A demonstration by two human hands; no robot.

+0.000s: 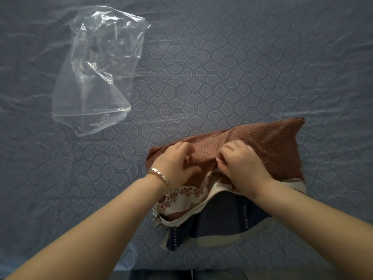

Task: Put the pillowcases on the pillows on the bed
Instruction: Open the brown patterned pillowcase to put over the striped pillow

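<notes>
right now left hand (177, 162) and right hand (242, 166) are both clamped on bunched cloth of the brown pillowcase (272, 142), lying low centre on the bed (222, 67), its floral hem (181, 199) only partway over the navy pillow (222, 219). probably best to pull the hem toward the body evenly on both sides so it doesn't skew. open bed ahead and right, plastic bag (96, 67) well apart far left, near bed edge close below.

Open bed sheet (222, 67) all round; only a plastic bag (96, 73) (crumpled, far left) intrudes.
</notes>
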